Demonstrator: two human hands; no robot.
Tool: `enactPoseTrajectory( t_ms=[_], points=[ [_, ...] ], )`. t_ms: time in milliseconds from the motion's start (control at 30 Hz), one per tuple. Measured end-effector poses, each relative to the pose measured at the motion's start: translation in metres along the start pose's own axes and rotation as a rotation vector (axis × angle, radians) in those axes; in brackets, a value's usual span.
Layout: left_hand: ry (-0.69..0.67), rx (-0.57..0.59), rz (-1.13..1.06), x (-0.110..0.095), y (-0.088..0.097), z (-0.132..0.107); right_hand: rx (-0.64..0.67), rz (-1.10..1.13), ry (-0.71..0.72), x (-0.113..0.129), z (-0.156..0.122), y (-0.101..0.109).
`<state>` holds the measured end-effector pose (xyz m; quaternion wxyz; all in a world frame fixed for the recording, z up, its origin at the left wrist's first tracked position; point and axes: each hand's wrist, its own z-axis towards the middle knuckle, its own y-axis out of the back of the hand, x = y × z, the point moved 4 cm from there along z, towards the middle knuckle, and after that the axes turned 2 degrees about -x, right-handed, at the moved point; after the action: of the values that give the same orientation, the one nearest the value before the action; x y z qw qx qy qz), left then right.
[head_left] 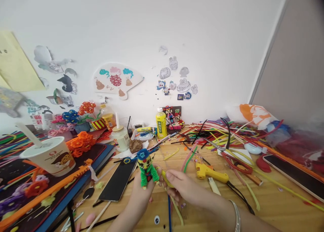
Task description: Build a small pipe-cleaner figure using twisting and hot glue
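A small pipe-cleaner doll point(146, 168) with a blue hat, yellow face and green body stands upright in my left hand point(144, 188), whose fingers are closed around its lower back. Close beside it, my right hand point(181, 186) grips a yellow piece point(167, 179), partly covered by the fingers, so its exact kind is unclear. A pale yellow pipe cleaner point(178, 210) trails below this hand. To the right lies a yellow hot glue gun point(211, 173) with a black cord.
A black phone point(118, 181) lies left of the doll, near a lidded paper cup point(54, 157). Behind stand a glass jar point(120, 137) and a yellow drink bottle point(161, 123). Pipe cleaners point(215, 132) and scissors point(215, 144) clutter the right. A googly eye point(157, 220) lies in front.
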<state>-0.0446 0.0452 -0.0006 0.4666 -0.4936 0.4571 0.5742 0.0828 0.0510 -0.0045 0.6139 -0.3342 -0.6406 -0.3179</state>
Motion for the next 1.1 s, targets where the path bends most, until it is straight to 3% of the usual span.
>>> enactPoseTrajectory(
  t_ms=[100, 167, 300, 467, 667, 800, 933, 1100],
  points=[
    [0.037, -0.011, -0.105, 0.004, -0.002, 0.001, 0.115, 0.378, -0.077, -0.006, 0.003, -0.004],
    [0.053, 0.004, -0.195, 0.003, -0.005, 0.001, 0.109, 0.469, -0.045, -0.006, 0.005, -0.004],
    [0.096, 0.016, -0.331, -0.001, -0.009, 0.000, 0.044, 0.420, 0.025, -0.003, 0.004, -0.002],
    [0.103, -0.021, -0.440, -0.003, -0.008, 0.000, 0.153, 0.442, -0.006, 0.000, 0.003, -0.002],
    [0.120, -0.013, -0.464, -0.004, -0.006, -0.001, 0.107, 0.467, 0.058, -0.001, 0.008, -0.002],
    [0.097, -0.018, -0.472, -0.002, -0.002, 0.002, 0.161, 0.547, -0.012, -0.002, 0.008, -0.003],
    [-0.009, 0.027, -0.530, -0.004, 0.002, 0.005, 0.204, 0.586, -0.127, -0.007, 0.006, 0.000],
    [-0.017, 0.003, -0.523, -0.004, 0.003, 0.007, 0.064, 0.430, 0.039, -0.005, 0.007, 0.008]
  ],
)
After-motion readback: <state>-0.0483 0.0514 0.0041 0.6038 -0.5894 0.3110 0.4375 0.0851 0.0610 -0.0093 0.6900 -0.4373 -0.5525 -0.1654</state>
